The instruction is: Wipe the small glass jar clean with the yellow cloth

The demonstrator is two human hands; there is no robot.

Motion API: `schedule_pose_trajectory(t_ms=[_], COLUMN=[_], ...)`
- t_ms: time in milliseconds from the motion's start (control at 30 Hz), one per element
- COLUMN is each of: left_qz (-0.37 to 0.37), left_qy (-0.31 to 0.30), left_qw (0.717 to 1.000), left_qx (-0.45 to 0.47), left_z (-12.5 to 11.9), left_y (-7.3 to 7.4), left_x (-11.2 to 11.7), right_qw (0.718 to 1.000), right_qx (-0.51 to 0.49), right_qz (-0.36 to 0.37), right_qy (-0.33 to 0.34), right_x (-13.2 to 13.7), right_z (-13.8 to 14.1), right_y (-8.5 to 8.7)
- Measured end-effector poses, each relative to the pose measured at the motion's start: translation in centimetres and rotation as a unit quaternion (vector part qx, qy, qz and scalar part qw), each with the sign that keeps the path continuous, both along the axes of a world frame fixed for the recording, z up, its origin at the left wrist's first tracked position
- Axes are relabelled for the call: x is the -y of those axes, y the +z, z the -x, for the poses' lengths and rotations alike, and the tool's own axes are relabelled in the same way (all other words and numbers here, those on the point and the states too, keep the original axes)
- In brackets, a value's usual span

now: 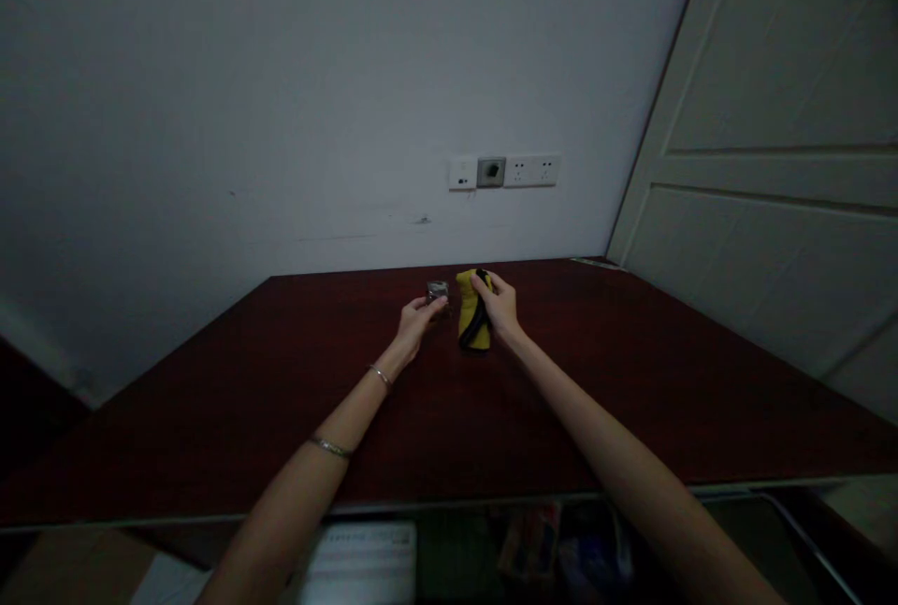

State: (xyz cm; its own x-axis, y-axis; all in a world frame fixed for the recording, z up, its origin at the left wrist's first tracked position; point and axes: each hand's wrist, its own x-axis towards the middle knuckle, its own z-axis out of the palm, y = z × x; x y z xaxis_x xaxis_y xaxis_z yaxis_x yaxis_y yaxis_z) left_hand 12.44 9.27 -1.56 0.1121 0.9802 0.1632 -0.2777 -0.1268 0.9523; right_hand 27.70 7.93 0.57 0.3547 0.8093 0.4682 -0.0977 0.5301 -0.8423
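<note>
A yellow object with black trim stands upright on the dark red table, near the far edge. My right hand is wrapped round its right side and top. Just to its left lies a small grey, shiny object. My left hand reaches to it, fingers pinched on its near edge. Thin bangles sit on my left wrist and forearm. The scene is dim, so what the small object is stays unclear.
A white wall rises behind the table, with a row of sockets. A white panelled door stands at the right. Below the table's near edge lie papers and coloured things, hard to make out.
</note>
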Motion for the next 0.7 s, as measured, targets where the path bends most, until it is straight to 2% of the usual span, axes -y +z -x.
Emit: schedule_pose_trajectory(t_ms=[100,167,300,500,700], left_qz=[0.011,0.02,0.044,0.092,0.095], left_qy=[-0.028,-0.048,-0.079,-0.1,-0.138], left_qw=[0.999,0.998,0.996,0.99,0.986], left_qx=[-0.022,-0.021,0.01,0.031,0.02], left_z=[-0.2,-0.3,-0.3,0.0,-0.1], left_y=[0.0,-0.1,-0.3,-0.3,-0.2], left_x=[0.3,0.4,0.3,0.3,0.3], right_qw=[0.996,0.992,0.991,0.97,0.969], right_qx=[-0.076,-0.079,0.0,0.187,0.191], right_qz=[0.042,0.056,0.044,-0.043,-0.05], right_qy=[0.036,0.078,0.125,0.151,0.149], right_x=[-0.4,-0.3,0.3,0.5,0.4], right_z=[-0.2,0.0,0.7,0.4,-0.1], right_y=[-0.6,-0.9,-1.6,-2.2,-2.4])
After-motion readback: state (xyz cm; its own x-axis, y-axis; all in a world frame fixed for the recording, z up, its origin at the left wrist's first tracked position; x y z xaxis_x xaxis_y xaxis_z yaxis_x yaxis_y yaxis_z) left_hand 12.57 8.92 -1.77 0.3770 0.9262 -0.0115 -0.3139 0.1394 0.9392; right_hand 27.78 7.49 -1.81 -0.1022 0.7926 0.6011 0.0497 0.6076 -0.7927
